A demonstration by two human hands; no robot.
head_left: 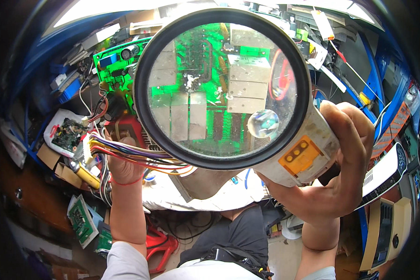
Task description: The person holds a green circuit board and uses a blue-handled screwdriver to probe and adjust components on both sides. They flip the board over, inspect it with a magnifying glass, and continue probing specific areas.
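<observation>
A large round magnifying lamp (291, 161) with a dark rim hangs in the middle of the head view. My right hand (345, 149) is closed around the right side of its pale housing, beside an orange switch panel. Through the lens shows a green circuit board (114, 56) with grey metal heat sinks, and its left part sticks out past the rim. My left hand (126, 165) is at the board's near left edge, by a red-cased component (123, 128), and seems to grip the board. Coloured wires with a white connector (87, 148) cross over this hand, hiding most of its fingers.
Left of the board, another circuit board (70, 135) lies on white wrapping. Below it are a yellow cylinder (86, 175) and more green boards (83, 221). A red stool (161, 249) stands below the bench. Tools and cables crowd the back; a white device (382, 172) is at right.
</observation>
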